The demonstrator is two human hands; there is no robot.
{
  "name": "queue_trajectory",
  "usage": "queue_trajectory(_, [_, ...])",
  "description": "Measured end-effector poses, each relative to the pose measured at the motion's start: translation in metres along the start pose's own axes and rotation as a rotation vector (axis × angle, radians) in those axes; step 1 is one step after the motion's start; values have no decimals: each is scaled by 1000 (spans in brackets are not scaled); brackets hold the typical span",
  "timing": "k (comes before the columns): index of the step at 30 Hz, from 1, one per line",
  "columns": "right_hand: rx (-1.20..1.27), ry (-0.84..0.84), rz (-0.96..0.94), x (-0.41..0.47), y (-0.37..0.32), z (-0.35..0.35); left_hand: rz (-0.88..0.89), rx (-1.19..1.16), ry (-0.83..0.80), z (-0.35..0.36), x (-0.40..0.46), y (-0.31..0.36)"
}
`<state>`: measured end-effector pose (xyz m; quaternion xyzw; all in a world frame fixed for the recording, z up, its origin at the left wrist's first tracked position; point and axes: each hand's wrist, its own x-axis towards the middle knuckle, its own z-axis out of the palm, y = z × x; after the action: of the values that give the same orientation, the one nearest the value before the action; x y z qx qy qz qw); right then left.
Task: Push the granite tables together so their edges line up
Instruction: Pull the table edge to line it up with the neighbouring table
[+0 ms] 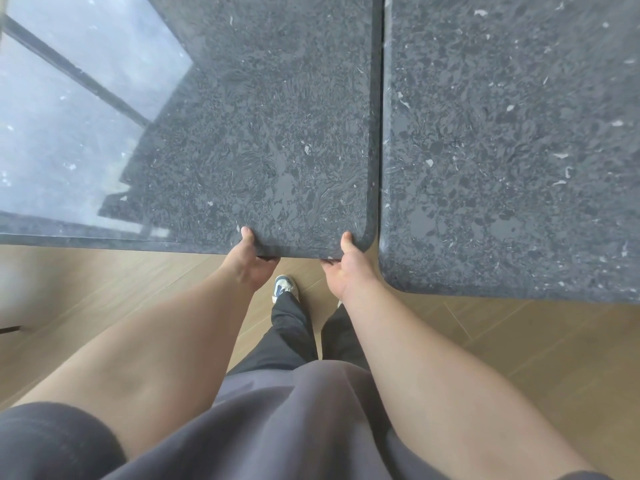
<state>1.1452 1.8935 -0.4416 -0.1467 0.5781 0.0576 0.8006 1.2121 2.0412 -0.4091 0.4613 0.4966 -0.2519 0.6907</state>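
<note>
Both the left hand [250, 261] and right hand [347, 263] grip the near edge of the left table [263, 140], thumbs on top, just beside the right table [512, 150]; the stone slab looks heavy, rigid and smooth, so a low, firm edge hold suits.

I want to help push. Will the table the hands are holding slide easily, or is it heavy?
Probably heavy: the left table has a thick stone top, and both the left hand and right hand hold its near edge. It looks stiff, so it should not bend. On the smooth wooden floor it may slide slowly rather than tip.
</note>
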Motion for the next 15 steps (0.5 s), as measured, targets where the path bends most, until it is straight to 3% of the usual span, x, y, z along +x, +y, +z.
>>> queue_trajectory(3, [-33,-9,5,-1,-3,0,-27,-64,-1,-2,4,2])
queue_trajectory(6, [-6,-11,21,-2,-4,0,-182,-335,43,-7,11,6])
queue_trajectory(12, [34,-31,24,-5,-6,1,-125,-167,7,-4,11,5])
queue_trajectory(15, [46,-13,1,-6,-5,2,-169,-229,-17,-11,14,5])
